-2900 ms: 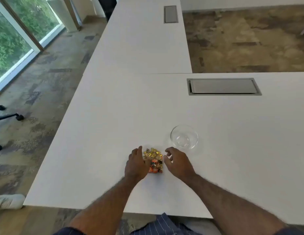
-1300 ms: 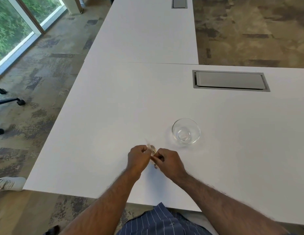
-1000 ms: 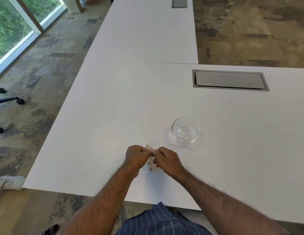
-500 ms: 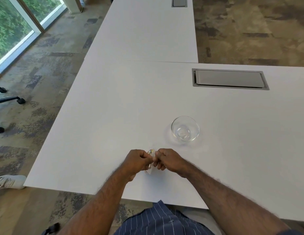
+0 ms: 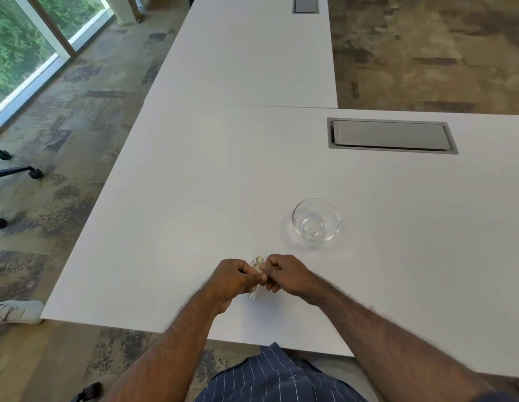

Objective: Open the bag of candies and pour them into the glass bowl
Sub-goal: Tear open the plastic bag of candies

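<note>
A small clear bag of candies (image 5: 257,266) is pinched between both my fists above the white table (image 5: 194,198). My left hand (image 5: 233,278) grips its left side and my right hand (image 5: 283,275) grips its right side, knuckles almost touching. Only a thin strip of the bag shows between the hands, with its lower edge hanging down; the candies are mostly hidden. The empty glass bowl (image 5: 315,219) stands upright on the table, a short way beyond and to the right of my right hand.
A grey cable hatch (image 5: 391,136) is set flush in the table at the back right. A second white table (image 5: 252,53) adjoins at the back. Chair casters (image 5: 17,172) and a shoe (image 5: 14,311) are on the floor at left.
The bag was lying flat on the table with my hands at its sides; both hands have since lifted it and closed on its top. In the last second the hands barely moved.
</note>
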{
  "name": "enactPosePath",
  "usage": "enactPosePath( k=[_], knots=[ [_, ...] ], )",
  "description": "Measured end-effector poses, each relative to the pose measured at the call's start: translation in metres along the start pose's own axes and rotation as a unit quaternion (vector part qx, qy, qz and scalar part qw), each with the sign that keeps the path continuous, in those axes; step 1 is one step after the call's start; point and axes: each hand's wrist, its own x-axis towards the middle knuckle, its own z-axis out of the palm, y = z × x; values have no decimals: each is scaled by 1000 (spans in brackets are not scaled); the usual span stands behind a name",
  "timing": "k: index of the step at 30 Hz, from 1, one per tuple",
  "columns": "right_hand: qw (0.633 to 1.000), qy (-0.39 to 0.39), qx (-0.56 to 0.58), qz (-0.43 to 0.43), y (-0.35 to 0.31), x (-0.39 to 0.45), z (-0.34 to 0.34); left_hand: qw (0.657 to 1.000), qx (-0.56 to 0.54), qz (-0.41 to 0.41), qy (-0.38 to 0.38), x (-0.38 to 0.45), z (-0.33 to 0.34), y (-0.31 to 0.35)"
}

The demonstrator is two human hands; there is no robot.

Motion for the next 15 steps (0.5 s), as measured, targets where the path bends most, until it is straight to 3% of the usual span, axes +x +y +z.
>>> enactPosePath(
  k=[7,15],
  knots=[
    [1000,2,-22,-4,-2,3,-4,991,-116,-40,-48,-1,-2,0],
    [999,34,-34,6,0,7,0,997,-74,-5,-5,1,2,4]
  ],
)
